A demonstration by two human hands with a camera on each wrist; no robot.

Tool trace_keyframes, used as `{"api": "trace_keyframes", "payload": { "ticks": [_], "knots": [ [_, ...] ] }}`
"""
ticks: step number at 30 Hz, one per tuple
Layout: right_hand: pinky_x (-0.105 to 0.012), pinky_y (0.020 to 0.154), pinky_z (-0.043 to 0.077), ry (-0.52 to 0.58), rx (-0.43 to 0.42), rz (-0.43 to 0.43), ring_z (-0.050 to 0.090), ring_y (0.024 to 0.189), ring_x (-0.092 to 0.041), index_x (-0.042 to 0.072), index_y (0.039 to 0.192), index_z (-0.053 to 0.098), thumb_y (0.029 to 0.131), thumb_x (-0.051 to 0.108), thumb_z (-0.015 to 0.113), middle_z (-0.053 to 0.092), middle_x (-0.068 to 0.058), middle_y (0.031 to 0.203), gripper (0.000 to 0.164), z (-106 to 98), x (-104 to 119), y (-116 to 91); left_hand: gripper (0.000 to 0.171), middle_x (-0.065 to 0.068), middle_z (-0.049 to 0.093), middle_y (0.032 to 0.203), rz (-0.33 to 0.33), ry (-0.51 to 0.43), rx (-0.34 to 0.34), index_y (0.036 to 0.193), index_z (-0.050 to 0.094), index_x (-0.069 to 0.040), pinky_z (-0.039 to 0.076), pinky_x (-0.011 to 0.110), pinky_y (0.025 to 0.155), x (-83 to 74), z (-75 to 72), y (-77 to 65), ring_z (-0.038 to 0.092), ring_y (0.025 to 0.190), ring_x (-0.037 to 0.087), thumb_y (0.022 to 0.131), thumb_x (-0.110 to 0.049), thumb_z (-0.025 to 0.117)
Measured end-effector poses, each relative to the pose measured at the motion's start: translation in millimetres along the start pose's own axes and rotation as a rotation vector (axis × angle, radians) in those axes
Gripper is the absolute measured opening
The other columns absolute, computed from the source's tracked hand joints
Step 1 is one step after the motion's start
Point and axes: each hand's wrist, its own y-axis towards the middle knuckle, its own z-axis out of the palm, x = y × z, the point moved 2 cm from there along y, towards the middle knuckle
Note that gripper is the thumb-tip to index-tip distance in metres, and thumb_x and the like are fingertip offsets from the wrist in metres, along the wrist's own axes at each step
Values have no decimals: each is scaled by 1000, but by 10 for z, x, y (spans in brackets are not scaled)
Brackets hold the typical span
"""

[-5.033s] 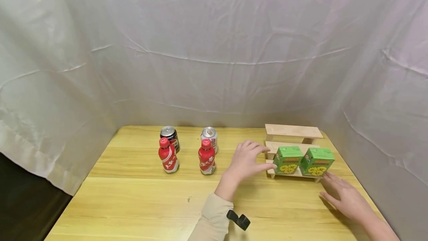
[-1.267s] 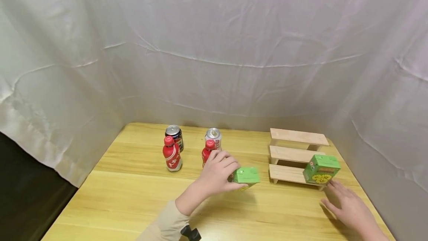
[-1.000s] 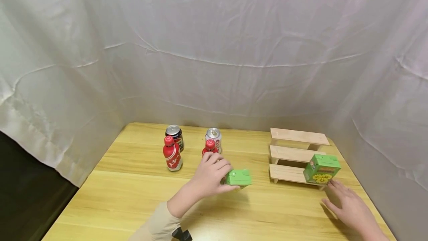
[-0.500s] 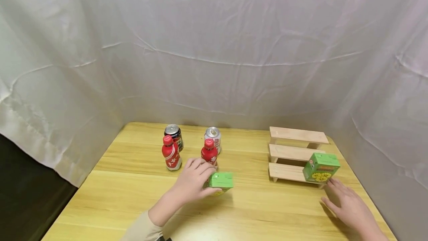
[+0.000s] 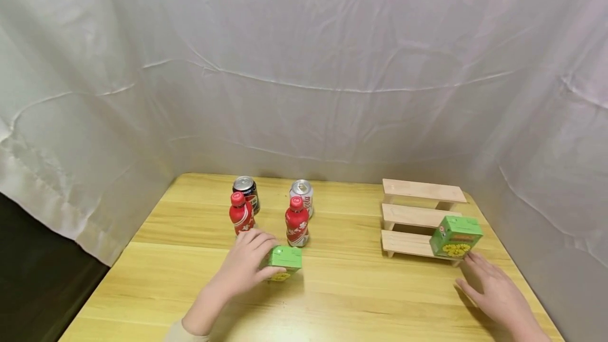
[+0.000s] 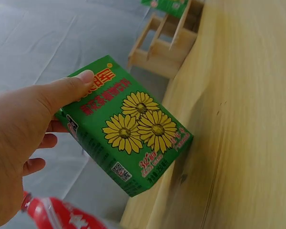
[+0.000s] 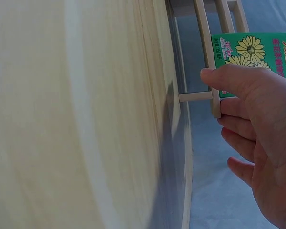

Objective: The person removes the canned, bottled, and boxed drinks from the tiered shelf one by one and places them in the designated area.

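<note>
White cloth hangs round a yellow wooden table [image 5: 332, 300], and nearest the person the right hand [image 5: 496, 294] lies flat and relaxed on the wood, holding nothing, just in front of the rack [image 5: 418, 218]. To its left, the left hand [image 5: 244, 268] grips a green drink carton [image 5: 283, 260] from above and the side, thumb on the upper front corner, its bottom edge at or just off the table; the wrist view does not settle which. Judging by its printed card faces, the carton is probably light, stiff enough for a firm pinch yet crushable if squeezed, and slightly slick, so the broad faces are the sensible hold. Just behind stand two red bottles [image 5: 296, 223] and, beyond them, two cans [image 5: 302, 194]. Two cartons in all: the second carton [image 5: 456, 236] sits on the rack's lowest of three steps
</note>
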Motion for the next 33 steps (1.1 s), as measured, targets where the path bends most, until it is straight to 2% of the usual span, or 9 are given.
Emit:
{"api": "trace_keyframes", "payload": {
  "ticks": [10,19,25,33],
  "knots": [
    [-5,103,-22,1,6,0,42,128,-52,-12,133,50,92,40,63,45,-35,140,68,4,-7,-1,55,-1,68,111,-104,6,-16,112,68,-15,42,44,97,212,-174,-161,54,106,18,72,-52,77],
    [-6,103,-21,-4,-8,-4,43,128,-51,-13,132,51,92,39,64,46,-35,138,66,-1,7,13,57,2,69,110,-111,34,-54,113,68,-13,42,42,90,393,-259,-226,54,103,20,71,-50,77],
    [-9,107,-21,2,-2,3,43,127,-51,-13,132,50,92,39,63,46,-35,139,67,-10,-7,16,56,2,69,110,-133,47,-30,110,69,-11,42,41,88,474,-291,-246,54,103,21,71,-49,79],
    [-6,104,-21,5,-4,0,43,127,-51,-13,131,51,92,39,64,47,-35,138,66,6,3,11,56,3,70,111,-173,66,29,113,70,-11,42,45,90,591,-376,-321,56,105,23,71,-47,80]
  ]
}}
